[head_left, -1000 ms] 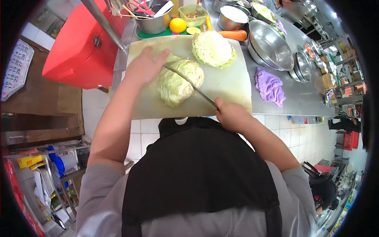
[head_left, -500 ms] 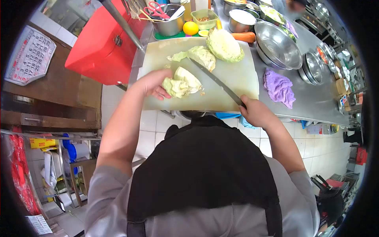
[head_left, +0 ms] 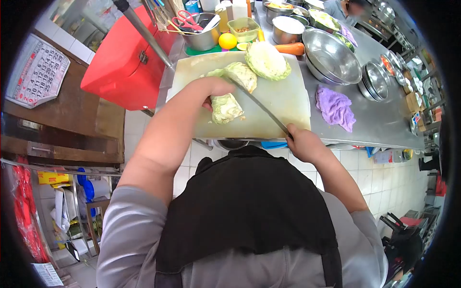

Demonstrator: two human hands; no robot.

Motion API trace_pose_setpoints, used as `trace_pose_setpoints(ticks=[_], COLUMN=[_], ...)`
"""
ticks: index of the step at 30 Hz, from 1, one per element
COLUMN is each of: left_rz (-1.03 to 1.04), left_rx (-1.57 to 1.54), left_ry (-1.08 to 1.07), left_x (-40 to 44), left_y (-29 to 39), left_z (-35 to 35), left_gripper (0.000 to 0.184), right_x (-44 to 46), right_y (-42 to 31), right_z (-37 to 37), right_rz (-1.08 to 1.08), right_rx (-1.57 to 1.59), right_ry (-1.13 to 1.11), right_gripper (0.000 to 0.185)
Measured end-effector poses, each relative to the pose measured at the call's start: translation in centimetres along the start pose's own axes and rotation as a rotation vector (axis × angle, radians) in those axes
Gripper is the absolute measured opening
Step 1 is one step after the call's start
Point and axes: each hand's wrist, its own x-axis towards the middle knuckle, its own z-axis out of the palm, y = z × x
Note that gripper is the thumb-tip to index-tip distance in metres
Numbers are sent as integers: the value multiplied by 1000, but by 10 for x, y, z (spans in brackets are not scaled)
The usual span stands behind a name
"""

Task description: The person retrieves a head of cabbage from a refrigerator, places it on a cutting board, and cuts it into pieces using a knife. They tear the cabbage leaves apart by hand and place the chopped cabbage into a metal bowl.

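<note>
My right hand [head_left: 304, 143] is wrapped round the handle of a long kitchen knife [head_left: 263, 107]. Its blade slants up and left across a pale cutting board [head_left: 293, 108], with the tip near my left hand. My left hand [head_left: 220, 88] reaches over the board, just above a small cut cabbage chunk [head_left: 226, 109]. A thumb shows beside that chunk, but the other fingers are hidden behind the hand. Behind the blade tip lies another cabbage piece [head_left: 244, 77]. A larger cut cabbage [head_left: 268, 62] rests at the board's back edge.
Behind the board stand a pot of utensils [head_left: 204, 39], an orange [head_left: 227, 41], a plastic tub [head_left: 243, 30] and a carrot [head_left: 291, 49]. To the right are a purple cloth [head_left: 335, 108] and steel bowls [head_left: 331, 55]. A red cooler [head_left: 125, 62] is at the left. Another person [head_left: 342, 10] is far back.
My left hand has moved right and away from me, from beside the front cabbage chunk to above it, its wrist now turned. My right hand and the knife have shifted slightly left.
</note>
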Motion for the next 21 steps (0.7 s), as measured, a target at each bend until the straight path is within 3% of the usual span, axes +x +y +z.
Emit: trace_pose_setpoints(ticks=[4,8,13,16,19,21], left_rz=[76,184,630,843,727,738], left_rx=[-251,-729,-1231,-1215,-870,-785], left_ry=[41,121,250,427,681,699], left_x=[-11,-21,-32,-14,-10,-14], left_y=[-29,-76,-92,-88,-88,-83], left_z=[-11,7,40,59,75,78], left_gripper=[39,43,61,64,71,75], right_x=[-3,-11,-17,-16,-15,-19], right_y=[5,1,-19,-26,-24,-25], right_z=[-1,-10,-20,-21,-9,-9], right_rz=[-42,-94,-70,-84,-163,-158], right_rx=[21,120,226,242,223,216], right_ry=[20,41,33,40,121,99], right_gripper=[23,23,27,31,36,37])
